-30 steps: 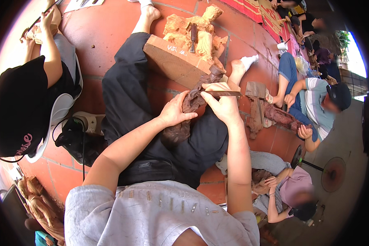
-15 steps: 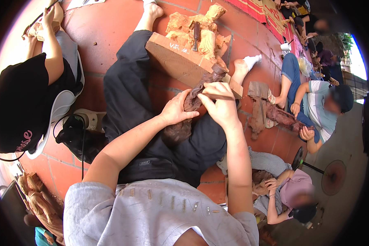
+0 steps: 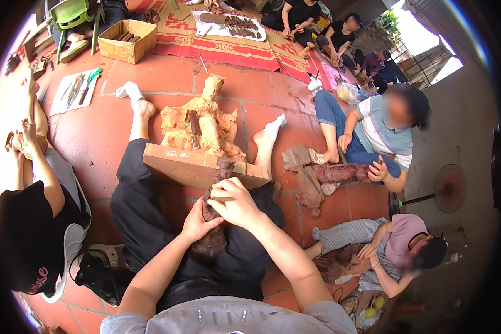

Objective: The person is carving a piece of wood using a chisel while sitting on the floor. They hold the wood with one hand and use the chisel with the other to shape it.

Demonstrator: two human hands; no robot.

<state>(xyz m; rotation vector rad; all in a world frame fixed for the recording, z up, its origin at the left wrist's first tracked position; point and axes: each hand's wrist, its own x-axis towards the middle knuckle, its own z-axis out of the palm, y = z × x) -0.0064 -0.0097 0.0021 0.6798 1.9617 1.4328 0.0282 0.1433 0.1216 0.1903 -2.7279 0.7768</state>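
Observation:
A dark reddish-brown wood carving [image 3: 210, 246] lies between my legs, its upper end near the front of a thick wooden block [image 3: 178, 161]. My left hand [image 3: 199, 222] wraps round the carving's middle, thumb across it. My right hand [image 3: 234, 202] is closed with bent fingers against the carving just above the left; what it pinches is hidden. On the block stands a pale orange wood carving [image 3: 210, 119] of rough figures, and a chisel [image 3: 194, 131] with a dark handle leans on it.
Left of me sits a person in black [image 3: 25, 234]; on the right are two people with carvings. A white sheet with tools [image 3: 75, 92], a box of sticks [image 3: 127, 47] and a red mat [image 3: 172, 33] lie ahead. A standing fan [image 3: 450, 188] is far right.
My view has tilted up and shifted, showing more floor ahead. Both hands stay on the dark carving. The thin brown strip seen in my right hand before is now out of sight.

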